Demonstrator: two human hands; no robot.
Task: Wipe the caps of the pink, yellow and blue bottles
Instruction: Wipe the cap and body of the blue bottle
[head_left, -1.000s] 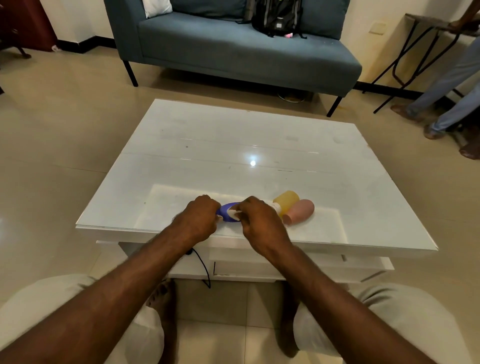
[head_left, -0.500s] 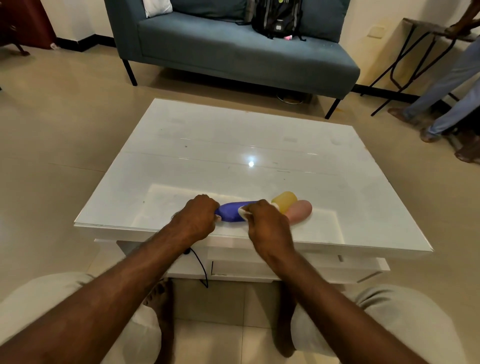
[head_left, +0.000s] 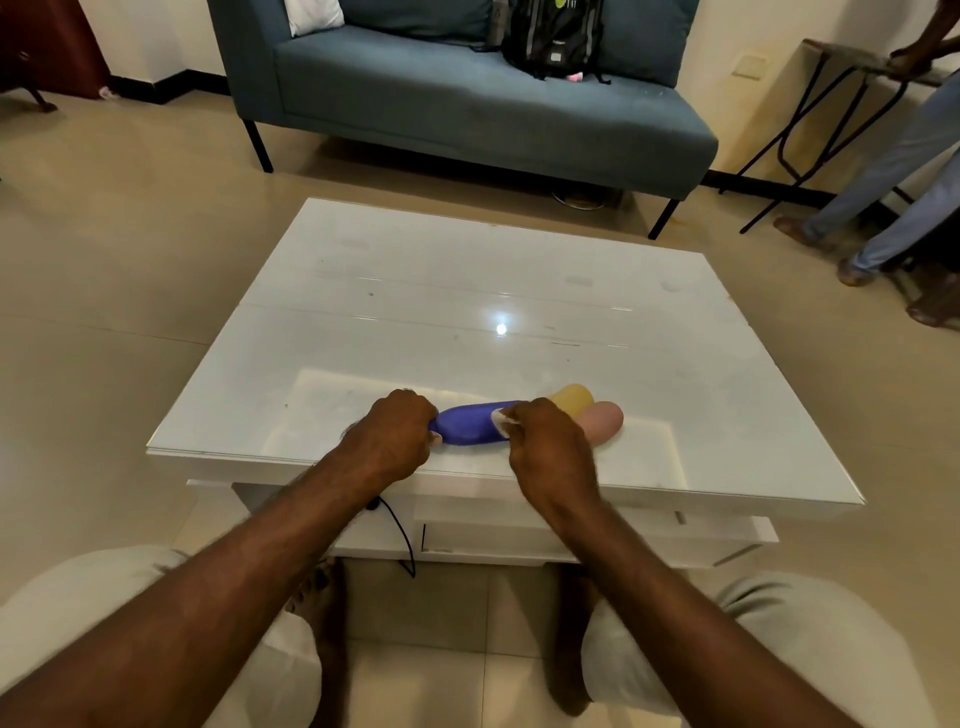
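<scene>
The blue bottle (head_left: 470, 423) lies on its side near the front edge of the white glass-topped table (head_left: 467, 291). My left hand (head_left: 389, 436) is closed around its left end. My right hand (head_left: 550, 447) pinches a small white cloth (head_left: 501, 418) against the bottle's right end, and the cap there is hidden under cloth and fingers. Just behind my right hand, the yellow bottle (head_left: 571, 397) and the pink bottle (head_left: 602, 421) lie side by side on the table, their caps covered by my hand.
A blue-grey sofa (head_left: 467, 104) with a black backpack (head_left: 553, 36) stands beyond the table. Another person's legs (head_left: 893, 171) and a folding stand (head_left: 831, 104) are at the far right. A black cable (head_left: 402, 535) hangs below the table's front edge.
My right hand has slid to the right along the blue bottle with the cloth, so more of the blue body shows between my hands. My left hand has stayed put.
</scene>
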